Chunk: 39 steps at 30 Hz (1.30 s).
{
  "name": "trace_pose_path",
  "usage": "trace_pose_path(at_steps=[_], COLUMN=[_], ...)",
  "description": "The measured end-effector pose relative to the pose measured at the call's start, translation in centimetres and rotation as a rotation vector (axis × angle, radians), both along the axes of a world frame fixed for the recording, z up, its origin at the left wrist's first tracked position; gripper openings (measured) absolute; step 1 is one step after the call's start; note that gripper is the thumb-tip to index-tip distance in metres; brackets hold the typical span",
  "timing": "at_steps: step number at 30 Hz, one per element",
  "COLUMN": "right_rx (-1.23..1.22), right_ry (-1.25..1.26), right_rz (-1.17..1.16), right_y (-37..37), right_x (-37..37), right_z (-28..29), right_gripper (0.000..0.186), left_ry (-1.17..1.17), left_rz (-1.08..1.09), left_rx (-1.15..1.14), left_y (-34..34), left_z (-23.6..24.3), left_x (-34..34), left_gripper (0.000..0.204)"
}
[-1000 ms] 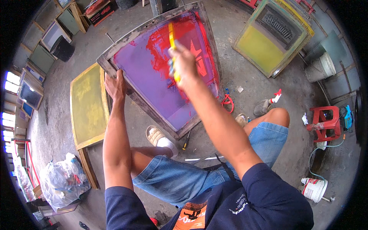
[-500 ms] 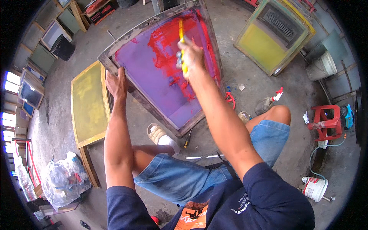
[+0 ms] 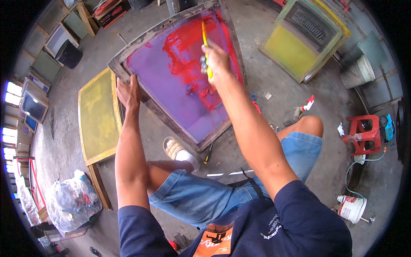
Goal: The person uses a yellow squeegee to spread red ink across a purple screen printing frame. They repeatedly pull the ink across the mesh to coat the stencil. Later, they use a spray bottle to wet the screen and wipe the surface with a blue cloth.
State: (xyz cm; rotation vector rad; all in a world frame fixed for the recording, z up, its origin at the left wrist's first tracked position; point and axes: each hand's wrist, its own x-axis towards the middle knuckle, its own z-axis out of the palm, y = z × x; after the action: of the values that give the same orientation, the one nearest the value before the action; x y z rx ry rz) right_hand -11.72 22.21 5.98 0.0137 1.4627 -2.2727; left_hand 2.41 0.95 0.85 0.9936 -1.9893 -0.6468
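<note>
A screen-printing frame (image 3: 166,112) is propped at a tilt in front of me, its mesh purple and smeared with thick red ink (image 3: 186,53). My left hand (image 3: 128,92) is closed on the frame's left edge, thumb near the inner border. Over the inked part, my right hand (image 3: 216,60) grips a narrow yellow scraper (image 3: 205,32), seen nearly edge-on and pointing toward the frame's top. Whether its edge touches the mesh, I cannot tell.
A yellow-meshed frame (image 3: 99,118) leans at left, and more frames (image 3: 287,58) stand at far right. A screwdriver (image 3: 208,154) lies by my foot. At right are a red stool (image 3: 363,132), a spray bottle (image 3: 307,104) and white buckets (image 3: 358,73). A plastic bag (image 3: 72,203) sits lower left.
My right hand and the scraper have shifted slightly right and down over the ink. The left hand keeps its hold on the frame.
</note>
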Motion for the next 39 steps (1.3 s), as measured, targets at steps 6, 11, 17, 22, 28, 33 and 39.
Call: trace_pose_path(at_steps=[6,11,17,22,28,33,39], right_rx=[0.121,0.157,0.206,0.213,0.209,0.213,0.100], right_ry=[0.127,0.055,0.110,0.151,0.115,0.061,0.000], right_rz=[0.027,0.057,0.036,-0.008,0.047,0.009,-0.044], right_y=[0.6,1.8,2.1,1.9,1.6,2.0,0.2], right_x=[0.3,-1.5,-1.8,-3.0,-1.1,-2.8,-3.1], right_z=[-1.1,-0.4,-0.3,-0.9,-0.3,-0.3,1.4], right_gripper=[0.039,0.036,0.039,0.038,0.038,0.038,0.037], left_ry=[0.003,0.004,0.016,-0.017,0.030,-0.003,-0.006], left_rz=[-0.023,-0.037,-0.026,-0.009,-0.018,-0.029,-0.007], left_rx=[0.000,0.015,0.022,0.017,0.060,0.028,-0.019], left_y=[0.4,0.2,0.0,0.1,-0.3,-0.1,-0.1], left_z=[0.4,-0.4,0.0,-0.2,-0.1,-0.6,-0.1], left_x=[-0.2,-0.1,-0.1,-0.5,0.3,0.3,0.0], left_gripper=[0.037,0.037,0.036,0.042,0.037,0.039,0.040])
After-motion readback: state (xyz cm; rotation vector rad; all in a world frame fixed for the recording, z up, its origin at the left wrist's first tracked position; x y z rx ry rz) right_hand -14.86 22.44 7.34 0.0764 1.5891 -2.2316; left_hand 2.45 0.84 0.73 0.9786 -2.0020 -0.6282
